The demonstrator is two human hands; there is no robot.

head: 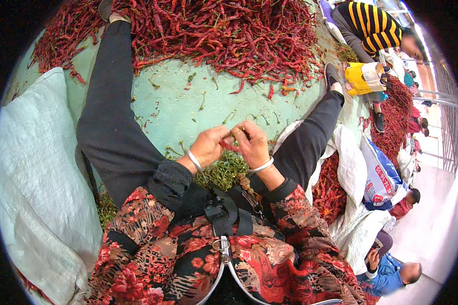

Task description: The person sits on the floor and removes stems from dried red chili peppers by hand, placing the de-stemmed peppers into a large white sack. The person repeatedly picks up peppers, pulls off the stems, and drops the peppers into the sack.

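My left hand [207,148] and my right hand [253,145] meet in front of my lap, each with a bracelet at the wrist. Between them is a dried red chili pepper [229,146], gripped by the fingers of both. The right thumb and forefinger pinch near a greenish bit, probably the stem; the fingers partly hide it. Right below the hands, a heap of green chili stems [227,171] lies between my thighs. Beyond my hands, a large pile of dried red chilies [221,34] covers the floor.
Loose stems [202,101] dot the pale green floor sheet [168,103]. A full white woven sack [34,152] stands at left. On the right lie an open white sack [351,164] with chilies [328,190], and a yellow bag [360,78]. Several people sit along the right.
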